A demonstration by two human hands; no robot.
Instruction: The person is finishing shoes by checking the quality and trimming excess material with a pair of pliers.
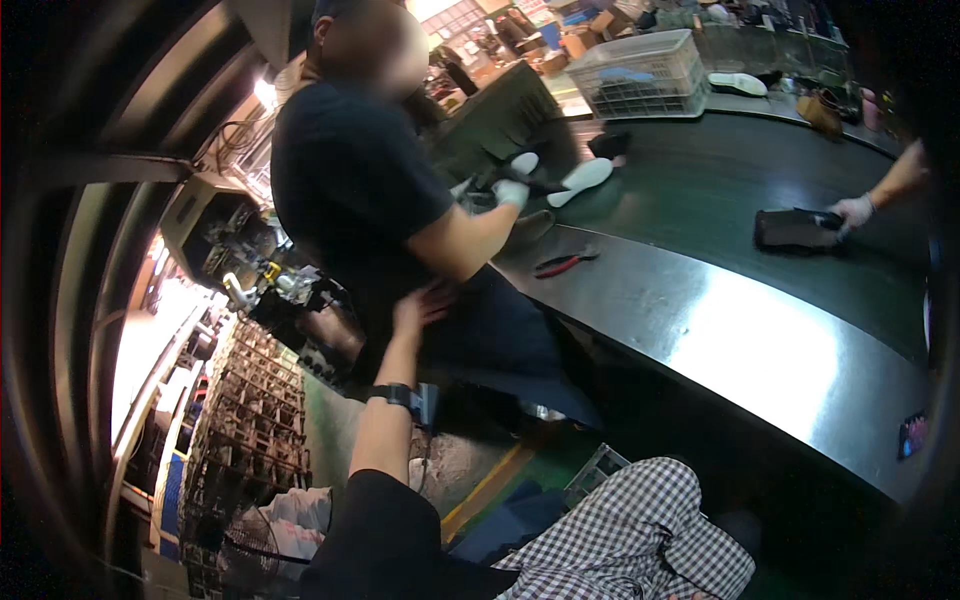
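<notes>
My left hand reaches forward, bare, a dark band with a grey device on its wrist. Its fingers are stretched out and slightly blurred, at the waist of a co-worker in a dark shirt. Contact looks likely, but I cannot be sure. Nothing is in that hand. My right hand does not show. The co-worker's gloved hands hold a dark shoe part at the bench. Close by lie a white shoe sole and red-handled pliers.
A shiny metal ledge borders a dark green conveyor belt. At the right, another person's gloved hand holds a dark flat piece. A white plastic crate stands behind. Machinery and a wire rack stand left.
</notes>
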